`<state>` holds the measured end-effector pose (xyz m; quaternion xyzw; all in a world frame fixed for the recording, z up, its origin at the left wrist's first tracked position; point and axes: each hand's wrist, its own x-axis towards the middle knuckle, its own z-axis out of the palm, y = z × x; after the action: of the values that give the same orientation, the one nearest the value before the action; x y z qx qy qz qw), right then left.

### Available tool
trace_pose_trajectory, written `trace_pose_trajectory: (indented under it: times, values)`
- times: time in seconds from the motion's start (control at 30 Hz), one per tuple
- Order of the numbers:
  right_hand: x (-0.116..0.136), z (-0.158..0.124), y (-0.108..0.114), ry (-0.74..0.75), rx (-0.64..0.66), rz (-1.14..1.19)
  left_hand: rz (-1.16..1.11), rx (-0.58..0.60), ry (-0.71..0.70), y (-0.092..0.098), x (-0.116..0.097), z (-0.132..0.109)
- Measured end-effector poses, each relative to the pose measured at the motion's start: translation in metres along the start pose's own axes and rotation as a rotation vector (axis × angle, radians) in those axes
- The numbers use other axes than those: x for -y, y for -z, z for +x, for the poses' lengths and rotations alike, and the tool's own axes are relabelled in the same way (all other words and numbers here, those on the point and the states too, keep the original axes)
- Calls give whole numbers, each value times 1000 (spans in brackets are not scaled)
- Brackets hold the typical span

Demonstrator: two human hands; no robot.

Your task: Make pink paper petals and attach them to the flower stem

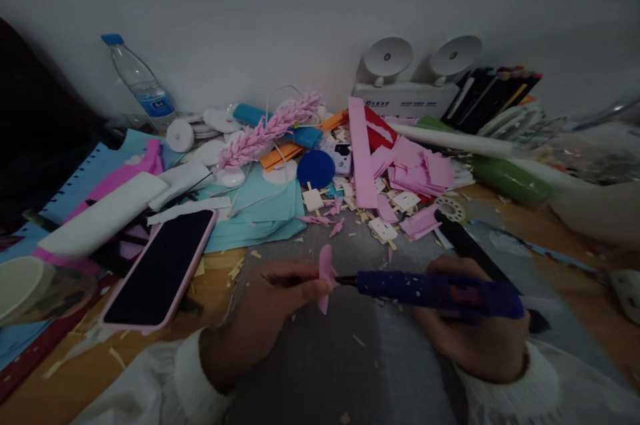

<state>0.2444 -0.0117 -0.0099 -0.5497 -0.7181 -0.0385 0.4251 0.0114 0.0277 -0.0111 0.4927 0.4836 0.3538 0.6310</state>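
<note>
My left hand [270,311] pinches a small pink paper petal [326,275] between thumb and fingers, just above the grey mat [350,358]. My right hand [475,331] is wrapped round a dark blue glue gun [440,291] lying sideways, its thin nozzle touching the petal. Both wrists wear white sleeves. Further back lies a finished pink paper flower spike [270,128] on a white stem.
A phone in a pink case [160,268] lies at my left. Pink paper pieces [415,175], teal sheets [255,208], a blue disc [315,169], white tags and scraps crowd the middle. A water bottle [143,88], a white twin-head device [405,88], pens [495,95] and rolls [500,175] line the wall.
</note>
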Motion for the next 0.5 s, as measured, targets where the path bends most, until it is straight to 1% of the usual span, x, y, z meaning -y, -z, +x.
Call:
trace_pose_trajectory:
  times: [0.17, 0.37, 0.5]
  values:
    - [-1, 0, 1, 7, -2, -7, 22, -6, 14, 3, 4, 0]
    - [-1, -1, 1, 5, -14, 10, 49, -4, -14, 1, -1, 0]
    - [-2, -2, 2, -4, 16, 3, 21, -15, 7, 0, 1, 0]
